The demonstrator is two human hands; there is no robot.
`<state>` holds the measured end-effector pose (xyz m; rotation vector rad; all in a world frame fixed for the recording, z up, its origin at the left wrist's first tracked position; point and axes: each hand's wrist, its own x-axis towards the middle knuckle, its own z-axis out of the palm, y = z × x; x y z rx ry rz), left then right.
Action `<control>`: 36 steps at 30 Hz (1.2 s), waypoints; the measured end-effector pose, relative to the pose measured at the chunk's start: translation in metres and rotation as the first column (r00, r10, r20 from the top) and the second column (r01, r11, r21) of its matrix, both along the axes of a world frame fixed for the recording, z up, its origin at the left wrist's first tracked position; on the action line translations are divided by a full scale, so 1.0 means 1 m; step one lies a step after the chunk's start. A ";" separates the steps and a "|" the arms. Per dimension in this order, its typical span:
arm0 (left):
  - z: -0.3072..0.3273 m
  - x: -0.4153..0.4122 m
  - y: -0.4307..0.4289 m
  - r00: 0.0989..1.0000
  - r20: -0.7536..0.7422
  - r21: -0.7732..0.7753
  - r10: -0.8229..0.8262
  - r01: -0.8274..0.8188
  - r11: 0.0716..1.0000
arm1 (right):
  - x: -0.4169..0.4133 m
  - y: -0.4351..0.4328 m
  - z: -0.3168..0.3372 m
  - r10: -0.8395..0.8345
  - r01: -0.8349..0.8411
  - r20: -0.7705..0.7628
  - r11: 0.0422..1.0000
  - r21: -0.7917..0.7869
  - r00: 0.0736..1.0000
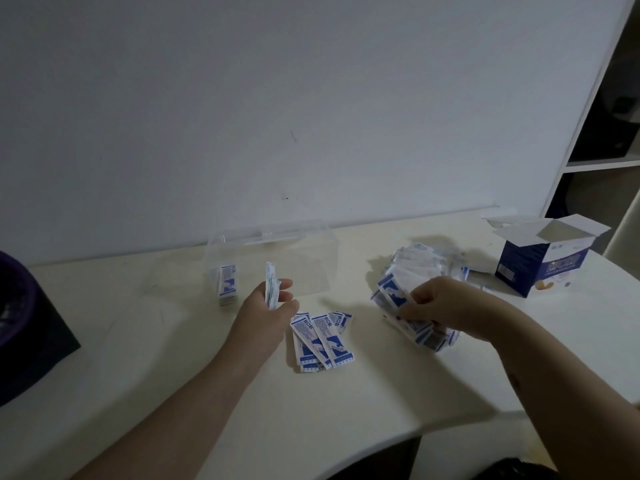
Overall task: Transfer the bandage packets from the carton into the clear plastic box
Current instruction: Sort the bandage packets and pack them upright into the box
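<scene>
The clear plastic box (304, 251) stands against the wall with a small upright stack of bandage packets (228, 284) in its left end. My left hand (266, 311) grips a thin bundle of packets (271, 284) edge-up, just in front of the box. A loose fan of packets (320, 339) lies on the table beside that hand. My right hand (440, 304) pinches packets in a large pile (412, 275) to the right. The blue-and-white carton (533, 268) stands open at the far right.
The cream table (156, 341) has a curved front edge. A dark purple object (20, 323) sits at the left edge. A white shelf unit (595, 133) rises at the right, behind the carton. The wall runs close behind the box.
</scene>
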<state>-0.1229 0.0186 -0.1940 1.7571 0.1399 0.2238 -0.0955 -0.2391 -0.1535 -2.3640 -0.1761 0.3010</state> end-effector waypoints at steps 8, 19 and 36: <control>0.010 -0.013 -0.011 0.986 0.006 -0.037 -0.164 0.164 0.986 | -0.023 0.069 -0.009 0.082 -0.053 -0.056 0.916 0.398 0.995; 0.004 -0.009 0.000 0.997 0.023 0.480 -0.069 0.049 0.876 | -0.017 0.046 -0.005 0.042 0.085 0.431 0.958 -0.272 0.901; 0.012 -0.018 -0.012 0.985 0.169 0.434 -0.038 -0.040 0.900 | 0.014 -0.023 -0.010 -0.103 0.131 0.141 0.968 -0.214 0.985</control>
